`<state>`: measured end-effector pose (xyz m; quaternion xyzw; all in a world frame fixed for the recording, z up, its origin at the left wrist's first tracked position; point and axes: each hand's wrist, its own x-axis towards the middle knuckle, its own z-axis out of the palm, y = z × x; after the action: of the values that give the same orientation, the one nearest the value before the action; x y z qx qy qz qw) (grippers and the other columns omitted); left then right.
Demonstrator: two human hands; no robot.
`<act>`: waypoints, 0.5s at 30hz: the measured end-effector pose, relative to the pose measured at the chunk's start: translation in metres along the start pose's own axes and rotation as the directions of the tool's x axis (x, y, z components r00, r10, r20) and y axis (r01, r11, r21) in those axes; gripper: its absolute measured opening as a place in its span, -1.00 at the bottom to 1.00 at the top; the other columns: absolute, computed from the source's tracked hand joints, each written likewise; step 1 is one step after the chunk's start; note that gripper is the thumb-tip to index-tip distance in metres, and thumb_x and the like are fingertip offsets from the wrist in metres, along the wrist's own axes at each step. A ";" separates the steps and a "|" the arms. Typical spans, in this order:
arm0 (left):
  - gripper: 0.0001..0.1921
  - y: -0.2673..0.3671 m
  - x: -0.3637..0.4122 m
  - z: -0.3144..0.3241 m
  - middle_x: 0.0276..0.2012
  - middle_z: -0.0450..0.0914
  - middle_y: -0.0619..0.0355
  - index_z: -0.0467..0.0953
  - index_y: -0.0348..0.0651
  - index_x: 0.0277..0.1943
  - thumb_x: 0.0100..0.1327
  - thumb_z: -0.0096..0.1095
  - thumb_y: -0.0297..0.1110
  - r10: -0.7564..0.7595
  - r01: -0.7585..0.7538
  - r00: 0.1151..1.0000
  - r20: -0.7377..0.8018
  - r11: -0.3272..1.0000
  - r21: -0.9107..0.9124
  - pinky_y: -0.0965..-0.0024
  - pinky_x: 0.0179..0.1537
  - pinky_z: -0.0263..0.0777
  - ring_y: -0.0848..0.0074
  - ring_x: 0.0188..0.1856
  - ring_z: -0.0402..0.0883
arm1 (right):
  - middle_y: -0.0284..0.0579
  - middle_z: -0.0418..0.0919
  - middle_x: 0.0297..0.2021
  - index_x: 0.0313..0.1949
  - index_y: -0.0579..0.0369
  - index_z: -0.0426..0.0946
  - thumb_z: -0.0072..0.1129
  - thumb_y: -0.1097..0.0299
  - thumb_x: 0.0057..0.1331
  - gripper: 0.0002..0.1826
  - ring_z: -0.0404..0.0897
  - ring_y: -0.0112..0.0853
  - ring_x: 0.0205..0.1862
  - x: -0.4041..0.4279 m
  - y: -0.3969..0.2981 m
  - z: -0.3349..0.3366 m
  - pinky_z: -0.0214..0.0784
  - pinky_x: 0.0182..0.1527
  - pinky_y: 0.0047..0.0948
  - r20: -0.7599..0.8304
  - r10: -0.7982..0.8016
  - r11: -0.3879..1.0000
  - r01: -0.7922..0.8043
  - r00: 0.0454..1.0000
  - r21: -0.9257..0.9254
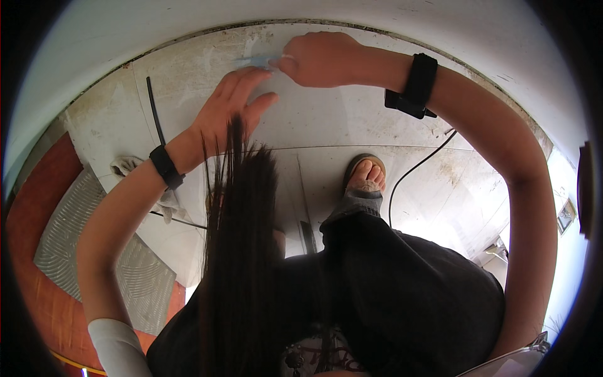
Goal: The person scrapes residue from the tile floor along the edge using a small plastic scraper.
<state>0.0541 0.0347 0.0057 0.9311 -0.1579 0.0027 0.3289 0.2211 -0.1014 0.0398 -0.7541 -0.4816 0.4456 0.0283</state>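
My right hand (320,60) is closed near the wall, its fingertips around one end of a blurred, pale-blue object (253,60). That object is thin and points left over the floor; its exact kind is unclear. Just below it, my left hand (235,101) is spread with thumb and fingers apart. The left fingertips are close to the blue object, and whether they touch it cannot be made out. Beneath both hands lies a whitish tiled floor (311,122) with brown stains and smears. Long dark hair hangs in front of part of my left hand.
A white wall (198,21) curves along the far edge. Black cables (154,110) (414,162) lie left and right. A greyish cloth (126,165) is by my left wrist. Further left is a ridged grey patch (70,235) on a red-brown surface (28,217). My sandalled foot (366,174) stands centre-right.
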 end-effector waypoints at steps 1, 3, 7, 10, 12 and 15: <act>-0.57 0.000 0.001 -0.002 0.03 0.32 -0.09 0.45 -0.14 -0.08 -0.11 0.10 -0.63 0.024 -0.025 1.000 0.005 1.000 0.008 0.13 0.08 0.31 0.05 0.05 0.36 | 0.02 0.56 -0.49 -0.36 0.19 0.55 -0.25 0.02 0.34 -0.50 0.57 -0.08 -0.38 0.002 0.000 -0.001 0.40 -0.27 -0.15 0.002 0.029 0.999 -0.029 1.000 0.025; -0.56 0.000 0.003 -0.004 0.04 0.31 -0.09 0.44 -0.14 -0.07 -0.11 0.10 -0.64 0.048 -0.048 0.999 0.010 0.999 0.016 0.13 0.08 0.30 0.05 0.05 0.36 | 0.01 0.56 -0.49 -0.35 0.18 0.55 -0.25 0.01 0.35 -0.50 0.57 -0.09 -0.38 0.004 0.000 0.002 0.40 -0.28 -0.15 0.004 0.058 0.997 -0.058 0.998 0.050; -0.55 0.000 0.004 -0.004 0.06 0.31 -0.08 0.41 -0.14 -0.06 -0.11 0.10 -0.63 0.042 -0.042 0.999 0.034 0.999 -0.004 0.12 0.08 0.29 0.05 0.06 0.35 | 0.00 0.56 -0.55 -0.36 0.16 0.56 -0.24 0.02 0.35 -0.51 0.57 -0.10 -0.44 0.008 0.000 0.009 0.42 -0.32 -0.18 -0.142 0.019 0.998 -0.027 0.990 -0.054; -0.56 0.001 0.003 -0.002 0.06 0.31 -0.07 0.41 -0.14 -0.06 -0.11 0.11 -0.61 0.037 -0.037 0.998 0.047 0.999 -0.001 0.10 0.08 0.29 0.05 0.06 0.35 | 0.01 0.55 -0.57 -0.37 0.17 0.56 -0.22 0.02 0.35 -0.52 0.56 -0.10 -0.46 0.013 0.002 0.006 0.42 -0.32 -0.18 -0.191 0.009 0.998 -0.021 0.982 -0.061; -0.57 0.000 0.000 0.000 0.06 0.31 -0.07 0.42 -0.14 -0.07 -0.10 0.11 -0.60 0.033 -0.033 0.998 0.050 0.999 0.005 0.10 0.08 0.29 0.05 0.06 0.35 | 0.02 0.54 -0.58 -0.38 0.18 0.56 -0.21 0.02 0.34 -0.51 0.56 -0.09 -0.47 0.014 0.000 0.005 0.42 -0.32 -0.18 -0.185 -0.003 0.999 -0.006 0.983 -0.048; -0.58 -0.003 -0.007 0.001 0.05 0.32 -0.08 0.45 -0.13 -0.08 -0.10 0.10 -0.59 0.025 -0.024 0.996 0.082 1.000 -0.010 0.09 0.08 0.29 0.04 0.07 0.34 | 0.05 0.53 -0.58 -0.41 0.23 0.54 -0.22 0.01 0.34 -0.48 0.55 -0.08 -0.47 0.015 -0.009 0.008 0.40 -0.32 -0.19 -0.104 0.021 0.993 -0.009 0.994 0.117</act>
<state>0.0488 0.0383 0.0019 0.9269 -0.1827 -0.0325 0.3263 0.2114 -0.0882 0.0294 -0.7772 -0.4471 0.4326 0.0943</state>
